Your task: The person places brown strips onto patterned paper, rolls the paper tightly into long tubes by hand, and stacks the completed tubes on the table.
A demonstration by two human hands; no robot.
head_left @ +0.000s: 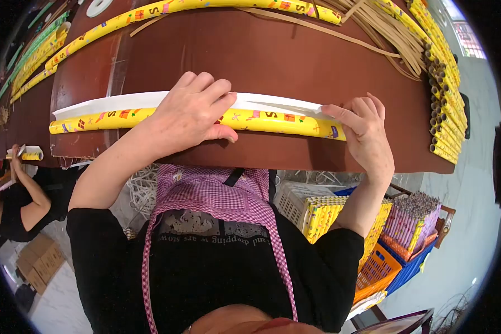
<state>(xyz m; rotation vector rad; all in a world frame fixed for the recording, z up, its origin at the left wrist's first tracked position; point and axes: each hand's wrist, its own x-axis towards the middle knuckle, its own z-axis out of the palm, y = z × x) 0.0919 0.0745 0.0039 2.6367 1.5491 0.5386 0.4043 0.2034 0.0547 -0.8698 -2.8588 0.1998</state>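
Note:
A yellow patterned paper roll (284, 124) lies lengthwise along the near edge of the brown table (206, 58). Its loose white flap (117, 103) stands up along the far side. My left hand (192, 111) rests over the middle of the roll, fingers bent over the white flap and thumb on the near side. At the roll's right end, my right hand (364, 125) pinches the corner of the white flap between thumb and fingers.
A long yellow roll (172, 6) and brown strips (367, 28) lie along the far side. Yellow tubes (448, 111) are stacked at the right end, and more rolls (39, 53) lie left. Below stand an orange crate (377, 270) and a white basket (291, 205). A co-worker's arm (33, 186) shows at left.

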